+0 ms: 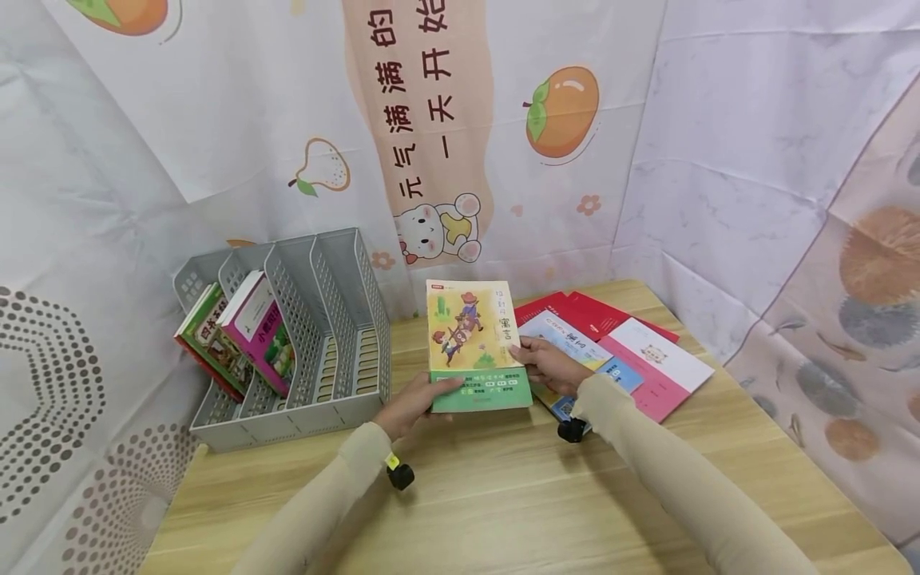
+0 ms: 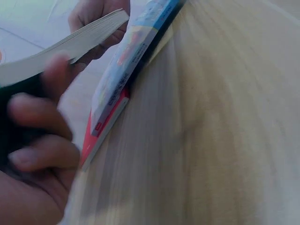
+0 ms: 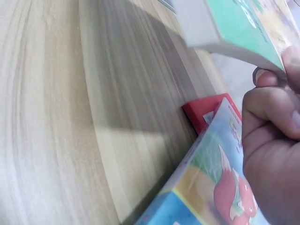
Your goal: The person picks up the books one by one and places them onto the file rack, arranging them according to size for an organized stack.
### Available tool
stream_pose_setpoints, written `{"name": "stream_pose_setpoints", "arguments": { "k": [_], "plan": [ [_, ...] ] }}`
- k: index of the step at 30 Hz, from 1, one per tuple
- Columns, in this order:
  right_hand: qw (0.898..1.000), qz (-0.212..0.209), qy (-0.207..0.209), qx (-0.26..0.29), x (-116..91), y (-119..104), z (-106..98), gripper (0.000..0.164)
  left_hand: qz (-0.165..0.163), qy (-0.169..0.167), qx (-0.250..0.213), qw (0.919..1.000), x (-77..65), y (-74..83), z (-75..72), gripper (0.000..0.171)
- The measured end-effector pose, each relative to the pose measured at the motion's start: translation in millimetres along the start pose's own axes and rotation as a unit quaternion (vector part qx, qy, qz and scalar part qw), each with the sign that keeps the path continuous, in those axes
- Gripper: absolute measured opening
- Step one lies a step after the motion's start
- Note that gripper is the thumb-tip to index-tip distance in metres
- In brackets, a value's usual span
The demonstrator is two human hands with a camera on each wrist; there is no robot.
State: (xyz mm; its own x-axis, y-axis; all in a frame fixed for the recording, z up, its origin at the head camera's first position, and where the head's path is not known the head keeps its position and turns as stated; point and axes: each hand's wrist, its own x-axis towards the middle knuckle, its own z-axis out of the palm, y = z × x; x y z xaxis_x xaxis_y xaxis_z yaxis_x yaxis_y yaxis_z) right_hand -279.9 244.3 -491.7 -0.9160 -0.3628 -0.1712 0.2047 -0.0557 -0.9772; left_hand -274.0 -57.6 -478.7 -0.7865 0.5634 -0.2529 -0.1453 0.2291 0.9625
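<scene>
Both hands hold a paperback book (image 1: 470, 335) with a yellow cover and a green band along its bottom, raised over the table. My left hand (image 1: 413, 406) grips its lower left corner, thumb on the cover and fingers beneath. At the right edge, my right hand (image 1: 552, 363) pinches the book between thumb and curled fingers, as the right wrist view also shows. Under and beside the right hand lies a blue book (image 3: 211, 173) with a fox on its cover. Red books (image 1: 607, 313) and a pink-and-white book (image 1: 657, 367) lie around it.
A grey file rack (image 1: 287, 419) with several slots stands at the left. Its left slots hold a green book (image 1: 219, 335) and a purple-edged book (image 1: 262, 331). The wooden table (image 1: 489, 495) meets a printed curtain (image 1: 561, 208) behind.
</scene>
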Motion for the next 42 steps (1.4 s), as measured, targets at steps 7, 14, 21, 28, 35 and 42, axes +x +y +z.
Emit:
{"name": "stream_pose_setpoints", "arguments": {
  "k": [7, 14, 21, 28, 35, 42],
  "plan": [
    [0.999, 0.009, 0.030, -0.041, 1, 3, 10, 0.035, 0.049, 0.037, 0.019, 0.9980, -7.1, 1.2, 2.5, 0.053],
    [0.996, 0.011, 0.056, -0.071, 3, 6, 18, 0.038, 0.113, 0.081, 0.085, 0.9867, -16.2, 6.9, 0.2, 0.050],
    [0.994, 0.034, 0.029, -0.100, 8, 11, 32, 0.043, 0.151, 0.143, 0.141, 0.9680, -24.0, 15.8, -13.6, 0.050],
    [0.990, 0.031, 0.007, -0.134, 7, 7, 48, 0.049, 0.166, 0.198, 0.176, 0.9498, -31.4, 23.2, -28.6, 0.054],
    [0.992, 0.026, -0.001, -0.127, 12, 4, 56, 0.048, 0.160, 0.248, 0.200, 0.9343, -39.1, 26.8, -37.5, 0.056],
    [0.990, 0.001, 0.003, -0.139, 18, 11, 65, 0.043, 0.166, 0.269, 0.226, 0.9215, -47.2, 21.8, -46.2, 0.060]
  ]
}}
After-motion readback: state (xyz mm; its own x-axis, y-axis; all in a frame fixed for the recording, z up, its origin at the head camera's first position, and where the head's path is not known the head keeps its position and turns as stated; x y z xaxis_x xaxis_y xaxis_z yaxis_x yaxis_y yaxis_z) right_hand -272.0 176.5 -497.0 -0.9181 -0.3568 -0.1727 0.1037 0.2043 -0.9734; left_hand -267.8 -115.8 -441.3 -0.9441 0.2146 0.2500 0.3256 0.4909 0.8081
